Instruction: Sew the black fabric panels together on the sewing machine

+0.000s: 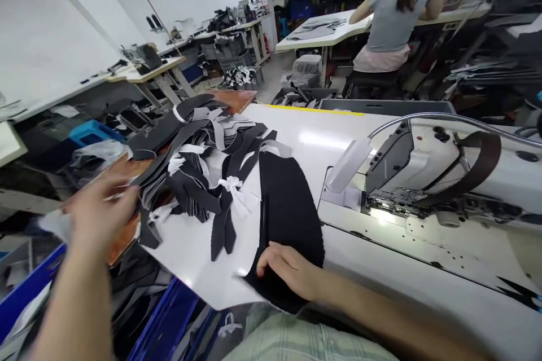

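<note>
My right hand (pixel 288 271) flat on black fabric panel (pixel 288 208) at counter (pixel 203 271) near edge, fingers together, my left hand (pixel 99 208) blurred at pile of black and grey cut pieces (pixel 199 152), grip unclear, sewing machine (pixel 423 175) right, seated person (pixel 393 11) far back

left hand (pixel 104 203): motion-blurred, grip unclear | sewing machine (pixel 444 175): cut off right
</note>
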`<state>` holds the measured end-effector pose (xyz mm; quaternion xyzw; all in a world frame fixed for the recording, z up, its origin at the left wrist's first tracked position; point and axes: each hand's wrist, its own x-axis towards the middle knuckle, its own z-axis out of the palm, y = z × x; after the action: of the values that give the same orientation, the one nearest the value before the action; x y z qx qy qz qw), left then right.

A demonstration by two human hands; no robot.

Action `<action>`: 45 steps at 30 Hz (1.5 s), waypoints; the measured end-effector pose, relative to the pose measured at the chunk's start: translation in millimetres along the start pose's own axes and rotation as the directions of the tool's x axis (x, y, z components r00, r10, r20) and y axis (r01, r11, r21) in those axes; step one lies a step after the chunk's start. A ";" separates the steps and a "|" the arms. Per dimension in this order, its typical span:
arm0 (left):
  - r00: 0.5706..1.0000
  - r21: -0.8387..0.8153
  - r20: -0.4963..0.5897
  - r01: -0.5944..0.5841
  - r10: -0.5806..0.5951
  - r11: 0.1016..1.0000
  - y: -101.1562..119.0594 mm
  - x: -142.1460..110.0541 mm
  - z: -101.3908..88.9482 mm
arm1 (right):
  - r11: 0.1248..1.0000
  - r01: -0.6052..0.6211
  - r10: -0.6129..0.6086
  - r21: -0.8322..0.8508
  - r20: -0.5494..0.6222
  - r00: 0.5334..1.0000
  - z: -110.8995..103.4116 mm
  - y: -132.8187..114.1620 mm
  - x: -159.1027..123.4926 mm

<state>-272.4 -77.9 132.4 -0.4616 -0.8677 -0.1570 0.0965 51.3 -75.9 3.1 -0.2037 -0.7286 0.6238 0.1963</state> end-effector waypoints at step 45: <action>0.079 -0.276 0.417 -0.938 0.905 0.209 255.2 -136.3 117.1 | 0.564 -0.051 -0.089 -0.824 -0.123 0.988 -56.0 30.3 -105.8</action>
<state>12.9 -6.7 27.5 -0.9210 -0.3765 0.0919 -0.0389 171.9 -82.6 -22.1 -0.3103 -0.9206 0.1919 0.1396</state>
